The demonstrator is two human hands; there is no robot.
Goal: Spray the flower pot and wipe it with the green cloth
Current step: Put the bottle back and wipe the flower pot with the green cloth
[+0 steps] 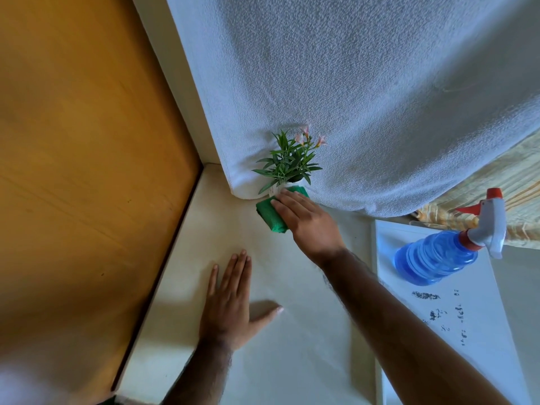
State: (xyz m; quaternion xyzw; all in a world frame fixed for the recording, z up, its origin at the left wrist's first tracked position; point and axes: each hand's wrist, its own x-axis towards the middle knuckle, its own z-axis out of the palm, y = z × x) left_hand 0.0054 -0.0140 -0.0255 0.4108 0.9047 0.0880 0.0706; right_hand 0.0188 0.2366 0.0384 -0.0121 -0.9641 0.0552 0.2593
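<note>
Counts on the pale surface

Showing: two hands, left hand (230, 305) and right hand (306, 220); one green cloth (267, 213); one flower pot (285, 187); one blue spray bottle (441, 255).

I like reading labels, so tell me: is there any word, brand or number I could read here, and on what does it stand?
None can be read.
White board under the spray bottle: dark printed marks, too blurred and small to read.
Spray bottle: no label visible.
Flower pot, green cloth: no writing visible.
</note>
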